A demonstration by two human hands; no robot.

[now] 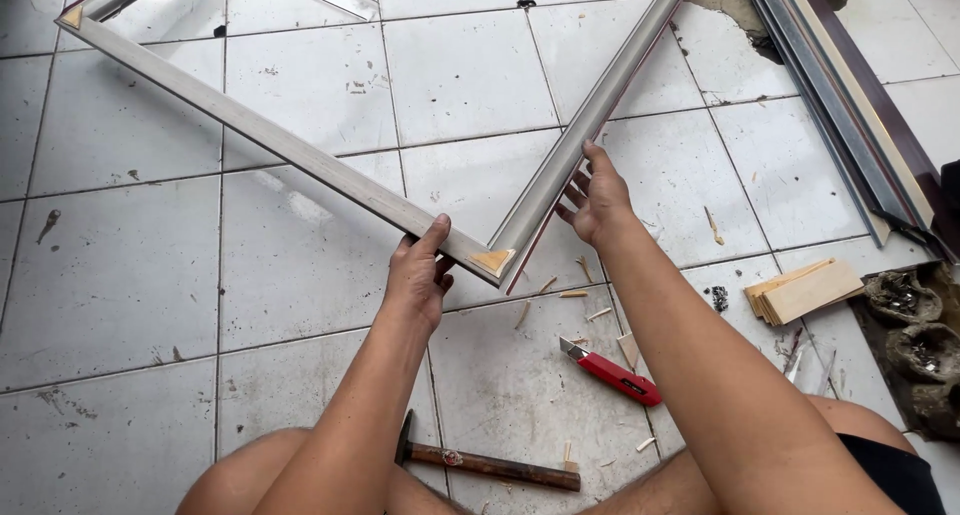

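Gripping the frame (pixel 300 155) near its corner, the left hand (pixel 418 275) clasps the left rail. The right hand (pixel 597 197) holds the right rail, running far-right.

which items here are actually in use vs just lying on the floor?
In use:
- silver frame, corner gripped by left hand and right hand
- wooden corner wedge in the frame joint

Lying about:
- red utility knife
- hammer
- stack of thin wood pieces
- metal profiles
- wood chips
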